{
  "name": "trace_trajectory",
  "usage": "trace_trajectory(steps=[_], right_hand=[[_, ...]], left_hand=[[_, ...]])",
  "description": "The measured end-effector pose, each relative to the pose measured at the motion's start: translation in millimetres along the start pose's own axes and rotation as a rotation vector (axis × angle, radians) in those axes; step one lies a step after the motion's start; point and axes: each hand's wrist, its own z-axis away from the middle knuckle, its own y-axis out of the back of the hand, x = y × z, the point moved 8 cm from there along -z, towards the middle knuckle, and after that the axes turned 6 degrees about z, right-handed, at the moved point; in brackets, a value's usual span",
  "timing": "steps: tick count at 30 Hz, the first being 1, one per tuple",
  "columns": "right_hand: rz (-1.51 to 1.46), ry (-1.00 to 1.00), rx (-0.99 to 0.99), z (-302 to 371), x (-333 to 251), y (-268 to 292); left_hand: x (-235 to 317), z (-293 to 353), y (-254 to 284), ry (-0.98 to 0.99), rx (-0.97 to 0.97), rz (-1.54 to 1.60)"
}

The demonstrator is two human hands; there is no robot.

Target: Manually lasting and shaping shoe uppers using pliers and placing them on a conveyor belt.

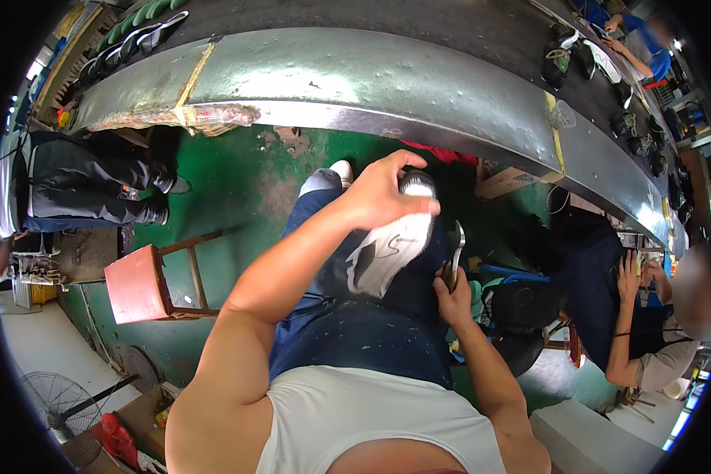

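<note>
A white shoe (395,246) with a dark curved line on its side is held over my lap. My left hand (381,189) is closed round its dark end, thumb on one side and fingers on the other. Close by on the right, my right hand (455,300) grips a hand tool (457,243) with a curved, shiny metal head. The tool's head points up beside the shoe, with a gap between them. Most of its handle is hidden in my fingers, so I cannot tell its exact kind.
A metal-edged conveyor bench (308,75) curves across in front, bearing shoes (557,63) at the right. A red-brown stool (138,284) stands at the left. A standing person's legs (95,186) are far left; a seated co-worker (656,340) is at the right. A fan (51,399) stands lower left.
</note>
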Motion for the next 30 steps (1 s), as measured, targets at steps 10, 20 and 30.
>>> trace_trajectory(steps=[10, 20, 30], right_hand=[[0.445, 0.168, -0.471, -17, -73, 6], [0.510, -0.256, -0.943, -48, -110, -13], [0.507, -0.158, -0.859, -68, -87, -41]], left_hand=[[-214, 45, -87, 0.638, 0.100, 0.832], [-193, 68, -86, 0.476, 0.139, 0.540], [-215, 82, -92, 0.572, 0.128, 1.045]])
